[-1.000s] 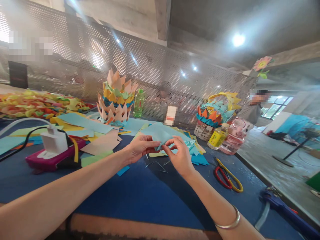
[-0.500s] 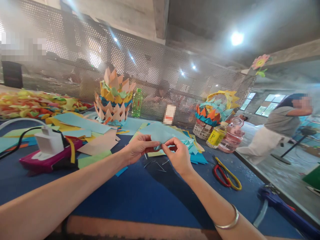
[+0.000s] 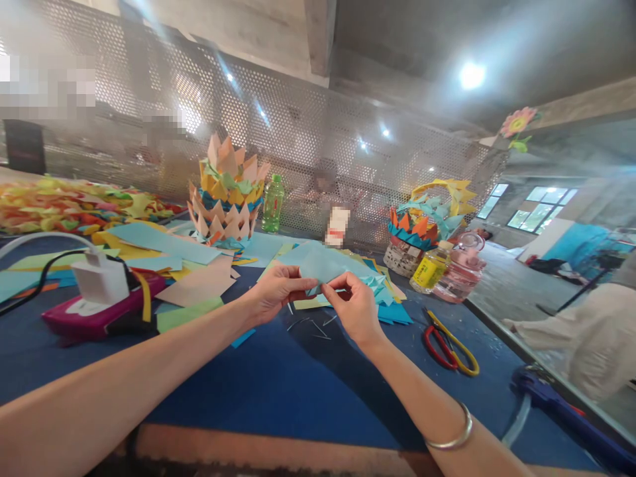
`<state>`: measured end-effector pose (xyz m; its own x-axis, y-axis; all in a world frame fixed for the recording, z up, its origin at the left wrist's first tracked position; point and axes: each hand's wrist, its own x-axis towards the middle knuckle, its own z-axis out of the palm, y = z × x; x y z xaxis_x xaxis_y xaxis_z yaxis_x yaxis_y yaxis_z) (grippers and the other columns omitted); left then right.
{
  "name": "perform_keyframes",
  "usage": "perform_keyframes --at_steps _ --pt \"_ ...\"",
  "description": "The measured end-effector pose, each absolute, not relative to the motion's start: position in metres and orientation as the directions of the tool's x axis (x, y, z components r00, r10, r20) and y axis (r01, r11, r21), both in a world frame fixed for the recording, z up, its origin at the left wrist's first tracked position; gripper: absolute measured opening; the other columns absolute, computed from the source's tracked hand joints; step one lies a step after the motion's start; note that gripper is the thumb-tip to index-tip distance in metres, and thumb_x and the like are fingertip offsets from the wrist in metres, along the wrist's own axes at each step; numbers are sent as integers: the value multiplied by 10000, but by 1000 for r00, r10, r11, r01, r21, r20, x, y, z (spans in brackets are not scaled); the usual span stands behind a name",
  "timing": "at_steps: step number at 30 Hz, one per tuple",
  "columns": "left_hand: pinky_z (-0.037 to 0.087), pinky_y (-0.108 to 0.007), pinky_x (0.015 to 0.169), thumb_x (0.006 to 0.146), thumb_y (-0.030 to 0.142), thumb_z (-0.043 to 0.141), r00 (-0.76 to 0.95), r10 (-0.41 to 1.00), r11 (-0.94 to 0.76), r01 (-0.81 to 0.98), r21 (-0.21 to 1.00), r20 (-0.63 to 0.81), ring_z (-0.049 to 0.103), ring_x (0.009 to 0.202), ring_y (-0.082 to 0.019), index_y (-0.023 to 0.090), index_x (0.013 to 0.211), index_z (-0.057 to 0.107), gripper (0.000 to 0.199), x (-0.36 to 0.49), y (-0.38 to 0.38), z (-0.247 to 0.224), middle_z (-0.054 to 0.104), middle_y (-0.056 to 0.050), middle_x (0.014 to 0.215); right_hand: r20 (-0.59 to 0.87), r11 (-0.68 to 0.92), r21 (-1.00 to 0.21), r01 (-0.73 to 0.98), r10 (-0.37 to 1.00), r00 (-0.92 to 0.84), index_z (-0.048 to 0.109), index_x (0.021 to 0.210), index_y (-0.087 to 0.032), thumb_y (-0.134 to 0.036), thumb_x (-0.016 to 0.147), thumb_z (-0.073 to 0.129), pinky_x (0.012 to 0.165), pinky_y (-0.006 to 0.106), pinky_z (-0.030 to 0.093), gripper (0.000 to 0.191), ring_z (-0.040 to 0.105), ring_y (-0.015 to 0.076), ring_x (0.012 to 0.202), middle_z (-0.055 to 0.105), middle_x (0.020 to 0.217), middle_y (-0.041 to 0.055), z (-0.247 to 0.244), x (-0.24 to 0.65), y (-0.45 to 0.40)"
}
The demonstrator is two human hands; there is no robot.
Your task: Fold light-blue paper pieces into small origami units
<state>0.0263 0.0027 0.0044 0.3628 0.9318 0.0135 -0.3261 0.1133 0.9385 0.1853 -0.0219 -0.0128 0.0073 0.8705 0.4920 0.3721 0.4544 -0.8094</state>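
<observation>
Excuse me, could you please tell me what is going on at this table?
A person's left hand and right hand are pinching the near edge of a piece of light-blue paper above a blue-topped table. Coloured sheets lie spread ahead and to the left, with a tiered paper piece standing beyond them beside a green bottle. Scissors lie to the right, touched by neither hand.

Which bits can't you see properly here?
In the head view:
Light blue paper: pinched part, hidden by left hand and right hand.
Person in pale trousers: mostly cut off by right edge.
Yellow label: writing too small, blurred.
</observation>
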Motion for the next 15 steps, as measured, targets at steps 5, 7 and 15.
perform_keyframes --at_steps 5,7,15 --pt "501 -247 711 548 184 778 347 937 77 -322 944 42 610 640 -110 128 674 683 167 27 2 5 678 -8 671 506 472 -827 307 862 38 486 843 -193 -330 722 623 518 219 421 229 509 94 536 521 629 -50 -14 183 -21" --pt "498 -257 726 554 198 776 346 936 58 -314 948 58 617 666 -122 125 708 691 190 26 2 5 689 -24 708 498 470 -847 249 865 58 423 954 -205 -330 706 642 513 222 426 353 505 98 518 491 589 -78 -14 182 -20" --pt "487 -253 733 581 232 767 344 934 7 -290 957 98 611 661 -115 120 751 693 217 23 9 0 696 -41 745 441 435 -896 91 896 56 373 1022 -211 -297 689 663 587 272 504 450 582 119 532 533 575 -86 -9 185 -20"
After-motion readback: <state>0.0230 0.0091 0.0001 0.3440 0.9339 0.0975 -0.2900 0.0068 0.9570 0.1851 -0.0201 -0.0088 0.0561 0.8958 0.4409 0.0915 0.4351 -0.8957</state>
